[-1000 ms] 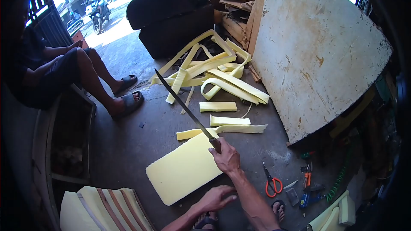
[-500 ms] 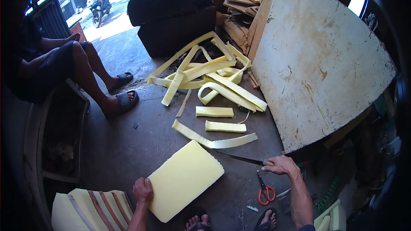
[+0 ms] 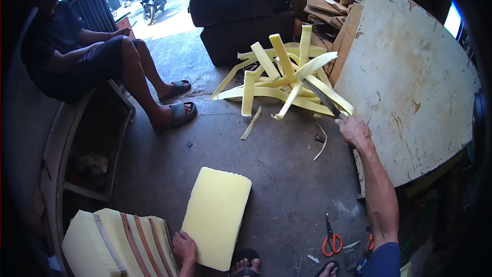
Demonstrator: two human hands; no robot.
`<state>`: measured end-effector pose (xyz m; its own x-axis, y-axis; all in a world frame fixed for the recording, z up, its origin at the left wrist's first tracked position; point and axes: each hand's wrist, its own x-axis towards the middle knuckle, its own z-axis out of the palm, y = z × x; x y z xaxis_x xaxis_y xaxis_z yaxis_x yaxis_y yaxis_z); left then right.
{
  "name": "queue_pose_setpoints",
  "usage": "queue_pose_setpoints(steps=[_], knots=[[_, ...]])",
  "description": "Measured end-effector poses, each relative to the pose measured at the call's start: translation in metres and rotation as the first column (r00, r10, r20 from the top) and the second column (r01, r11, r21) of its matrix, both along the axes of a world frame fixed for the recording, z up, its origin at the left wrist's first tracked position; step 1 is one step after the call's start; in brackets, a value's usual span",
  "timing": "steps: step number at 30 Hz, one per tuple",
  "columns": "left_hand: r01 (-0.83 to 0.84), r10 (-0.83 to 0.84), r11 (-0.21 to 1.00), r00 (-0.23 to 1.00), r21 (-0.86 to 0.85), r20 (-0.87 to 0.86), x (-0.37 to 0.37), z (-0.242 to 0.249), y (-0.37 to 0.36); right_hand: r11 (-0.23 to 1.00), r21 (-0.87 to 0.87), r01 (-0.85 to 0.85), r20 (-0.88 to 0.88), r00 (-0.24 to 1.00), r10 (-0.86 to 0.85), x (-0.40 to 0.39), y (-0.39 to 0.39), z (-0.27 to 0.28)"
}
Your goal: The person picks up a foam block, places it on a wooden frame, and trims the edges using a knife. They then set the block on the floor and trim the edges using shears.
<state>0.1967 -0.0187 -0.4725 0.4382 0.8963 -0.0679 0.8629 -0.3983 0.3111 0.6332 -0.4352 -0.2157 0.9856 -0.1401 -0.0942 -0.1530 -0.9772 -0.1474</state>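
My right hand point(image 3: 354, 130) is closed round the handle of a long knife point(image 3: 323, 97), whose blade reaches into the pile of pale yellow foam strips point(image 3: 292, 92). Several strips there stand or tilt upward, and one crosses the blade near its tip. At the lower middle, my left hand point(image 3: 185, 246) grips the lower left edge of a rectangular yellow foam block point(image 3: 217, 215). Close to that hand lies a larger foam piece point(image 3: 110, 246) with brown and grey bands across it. Scissors with orange handles point(image 3: 332, 243) rest on the floor, below my right forearm.
A person point(image 3: 77, 56) sits at the left on a box-like cabinet point(image 3: 61, 174), sandalled feet on the floor. Black cushioned pieces point(image 3: 246, 36) are stacked at the back. A worn white board point(image 3: 410, 92) leans at the right. Outside stands a motorbike point(image 3: 149, 1).
My right hand has swung the knife forward from beside the foam block into the strip pile. The loose strips near the block have moved to the pile. The block has turned more upright in view.
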Motion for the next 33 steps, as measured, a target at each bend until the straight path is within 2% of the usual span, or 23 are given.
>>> queue_pose_setpoints(steps=[1,2,3,5,7,9,10,11,13,14,16,17,19,20,23,24,25,27,28,30,31,32,33], knots=[[0.023,-0.023,1.000,1.000,0.017,0.003,-0.001,-0.004,-0.001,0.980,0.185,0.067,-0.170,0.985,-0.035,-0.023,0.011,0.002],[0.049,-0.048,0.998,0.999,-0.038,0.004,0.004,0.002,0.001,0.981,0.195,0.002,-0.110,0.994,0.020,-0.042,0.004,-0.023],[0.048,-0.048,0.998,0.999,-0.046,0.000,0.009,0.003,0.002,0.955,0.266,0.131,-0.258,0.964,-0.060,-0.071,0.018,-0.014],[0.146,-0.148,0.983,0.989,-0.107,-0.010,0.022,0.005,0.008,0.878,0.413,0.244,-0.384,0.920,-0.074,-0.098,0.012,-0.052],[0.204,-0.210,0.967,0.977,-0.151,-0.026,0.036,0.012,0.008,0.945,0.260,0.200,-0.537,0.843,-0.031,-0.094,0.000,-0.064],[0.256,-0.258,0.953,0.966,-0.159,0.007,0.058,0.016,0.002,0.850,0.454,0.269,-0.376,0.922,-0.091,-0.080,-0.016,-0.065],[0.274,-0.275,0.948,0.961,-0.164,0.014,0.066,0.014,0.000,0.823,0.511,0.246,-0.148,0.969,-0.198,-0.068,-0.023,-0.067],[0.294,-0.292,0.941,0.956,-0.167,0.037,0.074,0.009,-0.001,0.923,0.344,0.173,0.227,0.939,-0.260,-0.041,-0.047,-0.101],[0.322,-0.316,0.932,0.947,-0.169,0.061,0.090,0.002,-0.003,0.849,0.450,0.278,0.018,0.947,-0.320,-0.061,-0.021,-0.016],[0.346,-0.339,0.914,0.938,-0.214,0.066,0.098,-0.001,-0.007,0.847,0.447,0.288,0.018,0.944,-0.330,-0.075,-0.019,-0.007],[0.411,-0.396,0.870,0.912,-0.273,0.110,0.107,-0.004,-0.029,0.853,0.482,0.199,-0.231,0.968,-0.095,-0.107,-0.020,-0.007],[0.452,-0.425,0.839,0.892,-0.304,0.154,0.109,-0.004,-0.047,0.846,0.484,0.224,-0.281,0.955,-0.092,-0.126,-0.020,-0.015],[0.525,-0.457,0.760,0.851,-0.383,0.258,0.108,-0.008,-0.090,0.921,0.300,0.247,-0.305,0.940,-0.153,-0.158,-0.024,-0.044],[0.560,-0.477,0.724,0.829,-0.404,0.292,0.107,-0.004,-0.112,0.982,0.116,0.146,-0.189,0.974,-0.123,-0.170,-0.040,-0.080],[0.543,-0.492,0.702,0.838,-0.462,0.236,0.114,0.010,-0.152,0.960,0.029,0.278,-0.195,0.944,-0.267,-0.195,-0.080,-0.134],[0.546,-0.504,0.687,0.833,-0.479,0.226,0.112,0.008,-0.156,0.962,0.041,0.271,-0.056,0.962,-0.268,-0.206,-0.097,-0.156],[0.520,-0.455,0.710,0.853,-0.475,0.254,0.114,0.006,-0.160,0.956,0.029,0.291,-0.062,0.955,-0.289,-0.220,-0.106,-0.168],[0.511,-0.422,0.719,0.860,-0.472,0.288,0.119,0.004,-0.163,0.963,-0.195,0.183,0.303,0.945,-0.118,-0.242,-0.111,-0.178],[0.492,-0.396,0.714,0.870,-0.498,0.292,0.118,0.003,-0.160,0.984,-0.119,0.132,0.262,0.960,-0.098,-0.254,-0.110,-0.180],[0.439,-0.315,0.697,0.898,-0.568,0.308,0.118,0.006,-0.157,0.982,0.175,0.065,-0.025,0.998,-0.062,-0.282,-0.105,-0.193],[0.444,-0.322,0.693,0.895,-0.568,0.308,0.119,0.006,-0.157,0.976,0.115,0.185,-0.275,0.950,-0.148,-0.300,-0.095,-0.198],[0.430,-0.310,0.687,0.903,-0.586,0.299,0.119,0.005,-0.158,0.982,-0.069,0.178,-0.389,0.901,-0.191,-0.316,-0.087,-0.208],[0.415,-0.298,0.681,0.910,-0.603,0.288,0.118,0.004,-0.158,0.981,-0.068,0.184,-0.389,0.900,-0.196,-0.333,-0.085,-0.223]])
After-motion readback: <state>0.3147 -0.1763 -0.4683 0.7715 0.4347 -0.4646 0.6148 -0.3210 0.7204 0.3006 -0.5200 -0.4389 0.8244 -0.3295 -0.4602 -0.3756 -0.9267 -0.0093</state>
